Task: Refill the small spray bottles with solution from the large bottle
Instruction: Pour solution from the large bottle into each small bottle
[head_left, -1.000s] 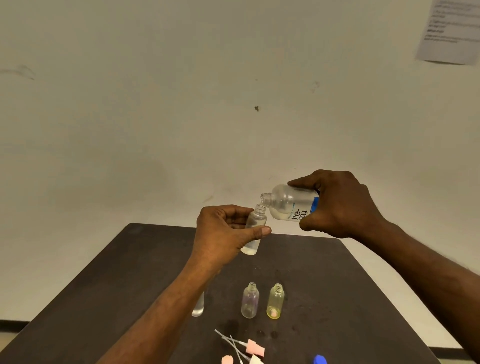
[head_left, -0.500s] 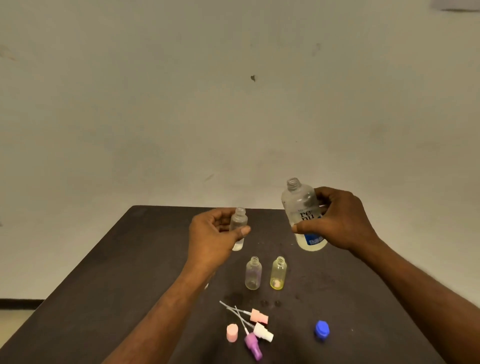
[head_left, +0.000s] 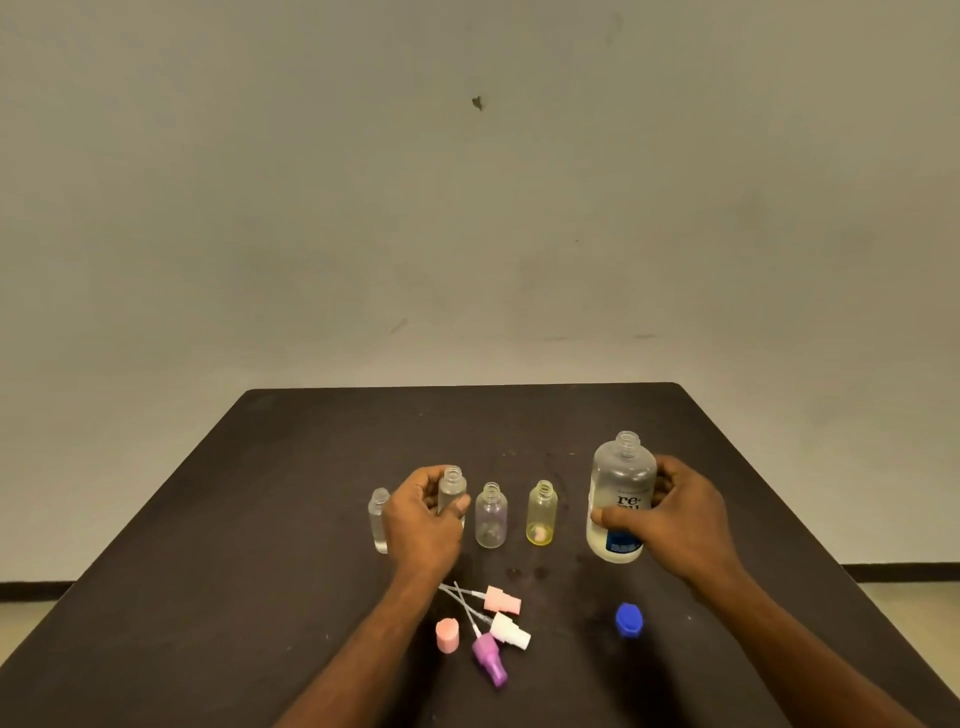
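My right hand (head_left: 680, 525) grips the large clear bottle (head_left: 621, 493) with a blue and white label; it stands upright and uncapped on the dark table (head_left: 260, 519). My left hand (head_left: 423, 514) holds a small clear spray bottle (head_left: 451, 488), upright and open at the top, low over the table or on it. Another clear small bottle (head_left: 379, 517) stands just left of that hand, partly hidden. To the right stand a pale purple bottle (head_left: 491, 514) and a yellow bottle (head_left: 542, 512), both without tops.
Spray tops with tubes lie near the front: a pink one (head_left: 501, 598), a white one (head_left: 510, 630) and a purple one (head_left: 489, 657). A pink cap (head_left: 447, 635) and the blue cap (head_left: 629, 619) sit beside them. Wet spots mark the table before the bottles.
The large bottle went from tipped over the small bottle's neck to upright, then down onto the table. My left hand lowered the small bottle into the row of bottles.
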